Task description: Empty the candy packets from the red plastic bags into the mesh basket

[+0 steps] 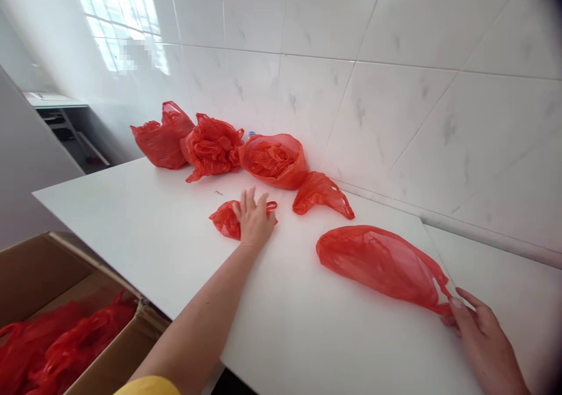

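My left hand (255,218) rests over a small crumpled red plastic bag (226,219) near the middle of the white table, its fingers spread and pointing toward the wall. At the right, my right hand (480,330) pinches the handles of a larger red plastic bag (377,260). That bag lies stretched out across the tabletop, puffed with some air, its closed end toward my left hand. Between the two, closer to the wall, sits another loose red bag (322,195) with a handle hole showing.
Along the tiled wall (395,108) stand a round open bag (274,161) stuffed with red bags, a crumpled bag bundle (213,149) and a full tied-looking bag (162,140). A cardboard box (108,354) with red bags is below the table's (281,301) left edge.
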The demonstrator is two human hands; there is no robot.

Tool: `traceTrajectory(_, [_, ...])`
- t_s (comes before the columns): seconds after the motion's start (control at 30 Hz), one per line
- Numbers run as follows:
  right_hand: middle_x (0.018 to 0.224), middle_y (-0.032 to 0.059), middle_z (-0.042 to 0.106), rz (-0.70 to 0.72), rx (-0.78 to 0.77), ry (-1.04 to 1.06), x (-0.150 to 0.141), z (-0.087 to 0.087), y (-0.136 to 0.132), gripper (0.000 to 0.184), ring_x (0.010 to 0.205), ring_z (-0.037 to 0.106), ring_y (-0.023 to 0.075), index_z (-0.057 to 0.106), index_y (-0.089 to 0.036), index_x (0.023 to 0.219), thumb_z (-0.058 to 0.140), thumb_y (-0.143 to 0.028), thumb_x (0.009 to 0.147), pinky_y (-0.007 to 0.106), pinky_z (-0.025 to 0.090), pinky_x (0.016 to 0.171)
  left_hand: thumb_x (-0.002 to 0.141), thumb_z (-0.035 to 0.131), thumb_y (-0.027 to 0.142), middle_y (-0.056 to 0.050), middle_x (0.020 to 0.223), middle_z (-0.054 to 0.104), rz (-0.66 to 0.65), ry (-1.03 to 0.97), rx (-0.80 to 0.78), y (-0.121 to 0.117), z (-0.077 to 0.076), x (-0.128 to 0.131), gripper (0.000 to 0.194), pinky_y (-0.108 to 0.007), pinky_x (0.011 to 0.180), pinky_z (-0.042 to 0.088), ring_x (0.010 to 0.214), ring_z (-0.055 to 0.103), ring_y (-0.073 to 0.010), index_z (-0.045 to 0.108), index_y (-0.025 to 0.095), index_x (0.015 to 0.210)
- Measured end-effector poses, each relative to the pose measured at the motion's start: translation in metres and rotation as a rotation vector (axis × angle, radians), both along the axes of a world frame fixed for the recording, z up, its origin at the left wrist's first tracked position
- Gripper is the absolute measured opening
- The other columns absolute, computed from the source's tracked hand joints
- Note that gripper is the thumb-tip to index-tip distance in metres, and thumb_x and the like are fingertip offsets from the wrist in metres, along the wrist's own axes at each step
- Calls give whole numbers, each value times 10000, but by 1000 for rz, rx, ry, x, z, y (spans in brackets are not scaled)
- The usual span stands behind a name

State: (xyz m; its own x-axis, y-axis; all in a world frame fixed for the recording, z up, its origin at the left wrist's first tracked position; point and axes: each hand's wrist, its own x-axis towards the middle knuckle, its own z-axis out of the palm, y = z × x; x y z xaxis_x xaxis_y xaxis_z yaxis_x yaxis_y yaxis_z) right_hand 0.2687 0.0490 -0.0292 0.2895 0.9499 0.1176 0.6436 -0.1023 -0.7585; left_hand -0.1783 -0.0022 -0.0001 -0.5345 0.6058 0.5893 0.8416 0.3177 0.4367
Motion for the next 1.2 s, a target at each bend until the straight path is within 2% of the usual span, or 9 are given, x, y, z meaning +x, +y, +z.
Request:
traceTrajectory(0.13, [816,51,660,53,-18,86,-2,4,-1,589,805,647,274,490,-324,1224,516,-634,724,460,482,783,808,499,376,-158,1419,357,52,-85,-214,-5,-5,-19,426,-614,1061,125,1354,209,-358,541,186,1186])
traceTrajectory(0.27, [801,38,625,100,62,223,-11,7,-7,619,687,607,199,483,-213,1225,490,-614,753,361,475,712,844,449,407,-176,1455,292,15,6,-139,-5,-1,-5,479,-669,1035,72,1367,167,-370,476,171,1260])
traceTrajectory(0.4, [707,6,575,166,140,319,-19,6,-5,556,642,559,167,486,-187,1192,442,-581,802,304,453,654,867,407,457,-131,1485,243,-459,114,56,5,-9,39,525,-523,1102,173,1378,182,-303,413,185,1316])
traceTrajectory(0.53, [710,-11,553,182,184,326,-13,4,2,503,627,552,146,470,-189,1188,397,-547,841,289,451,645,840,419,505,-121,1437,331,-805,-56,-120,16,-16,100,669,-461,1035,350,1312,336,-288,246,207,1413])
traceTrajectory(0.67, [726,-26,549,169,176,302,-9,5,1,457,610,550,128,484,-215,1190,420,-513,849,285,456,662,817,446,487,-138,1359,439,-723,-148,-350,17,-12,137,741,-477,951,422,1247,425,-327,167,215,1448])
traceTrajectory(0.83, [1065,66,545,81,147,283,-15,16,-15,453,821,558,161,469,-206,1213,494,-429,820,331,457,779,814,421,451,-146,1352,435,-701,-102,-339,16,-12,134,690,-469,942,430,1241,429,-331,228,190,1424])
traceTrajectory(0.93, [1208,93,475,96,121,290,-12,29,-49,437,938,553,181,494,-215,1182,560,-376,781,325,464,803,816,404,463,-152,1347,423,-666,-94,-340,12,-12,130,670,-472,918,449,1224,445,-332,253,181,1405])
traceTrajectory(1.07, [1225,36,477,343,161,207,7,61,-120,329,1090,497,185,540,-277,1114,565,-277,785,323,434,880,809,418,501,-148,1333,422,-680,-64,-302,10,-12,132,688,-460,958,434,1250,419,-322,251,183,1395])
traceTrajectory(1.2, [1241,43,482,403,175,148,38,108,-168,270,991,541,162,573,-257,1053,576,-248,783,316,456,838,774,483,540,-62,1248,488,-612,-63,-180,17,-23,127,727,-487,827,518,1112,536,-318,175,352,1405])
